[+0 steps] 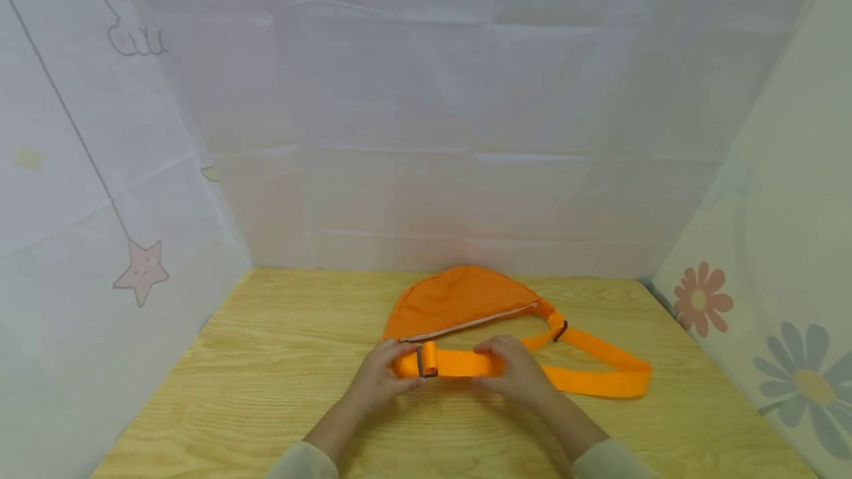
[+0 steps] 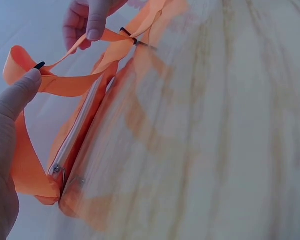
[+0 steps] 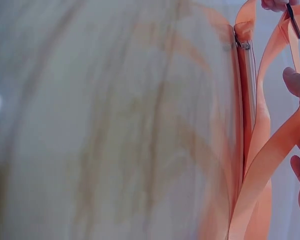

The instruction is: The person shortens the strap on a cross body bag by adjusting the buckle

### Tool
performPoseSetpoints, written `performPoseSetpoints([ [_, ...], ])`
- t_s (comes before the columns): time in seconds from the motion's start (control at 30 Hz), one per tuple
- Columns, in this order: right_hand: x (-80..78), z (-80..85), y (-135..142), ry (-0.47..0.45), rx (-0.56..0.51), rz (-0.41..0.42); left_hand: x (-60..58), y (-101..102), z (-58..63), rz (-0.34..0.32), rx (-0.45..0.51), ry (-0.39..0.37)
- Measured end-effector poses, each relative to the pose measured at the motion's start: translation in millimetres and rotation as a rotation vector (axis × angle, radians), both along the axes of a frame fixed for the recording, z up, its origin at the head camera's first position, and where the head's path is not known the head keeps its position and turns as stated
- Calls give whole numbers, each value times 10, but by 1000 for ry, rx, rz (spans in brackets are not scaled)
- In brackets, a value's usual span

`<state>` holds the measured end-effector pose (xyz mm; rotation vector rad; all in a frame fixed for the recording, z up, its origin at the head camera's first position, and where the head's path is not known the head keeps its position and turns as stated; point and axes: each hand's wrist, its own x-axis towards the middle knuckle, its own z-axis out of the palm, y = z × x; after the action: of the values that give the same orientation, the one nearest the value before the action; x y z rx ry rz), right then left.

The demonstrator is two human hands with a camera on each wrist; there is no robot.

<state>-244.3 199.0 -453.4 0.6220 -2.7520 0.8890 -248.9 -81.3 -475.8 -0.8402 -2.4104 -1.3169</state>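
Note:
An orange waist bag (image 1: 459, 301) lies on the table with its zip edge toward me. Its webbing strap (image 1: 462, 364) is lifted in front of the bag, stretched between both hands. The left hand (image 1: 379, 379) pinches the strap beside a dark slide buckle (image 1: 421, 362); in the left wrist view its thumb (image 2: 21, 95) presses at that buckle. A short loop of webbing stands up through the buckle. The right hand (image 1: 522, 375) pinches the strap farther right, and its fingers (image 3: 299, 85) show at the edge of the right wrist view.
The rest of the strap loops out to the right (image 1: 626, 383), past a dark ring or buckle (image 1: 561, 331) near the bag's right end. A wood-grain table (image 1: 266, 361) lies beneath. Printed sheets (image 1: 426, 94) wall in the back and both sides.

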Motion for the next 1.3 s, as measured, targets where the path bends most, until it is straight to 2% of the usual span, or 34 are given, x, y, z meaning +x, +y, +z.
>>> performPoseSetpoints([
  [0.2,3,-16,106,-20,3,-6,-5,2,-8,-8,-5,7],
  [0.5,28,-9,211,-8,7,-17,-7,-2,-16,-10,-35,57],
  [0.8,41,-17,238,5,1,-36,-8,-2,-6,-17,-46,46],
  [1.07,18,-8,117,19,73,13,-13,22,-9,-13,-25,28],
  [1.3,9,-11,-91,60,93,80,-2,20,9,-19,-49,33],
])
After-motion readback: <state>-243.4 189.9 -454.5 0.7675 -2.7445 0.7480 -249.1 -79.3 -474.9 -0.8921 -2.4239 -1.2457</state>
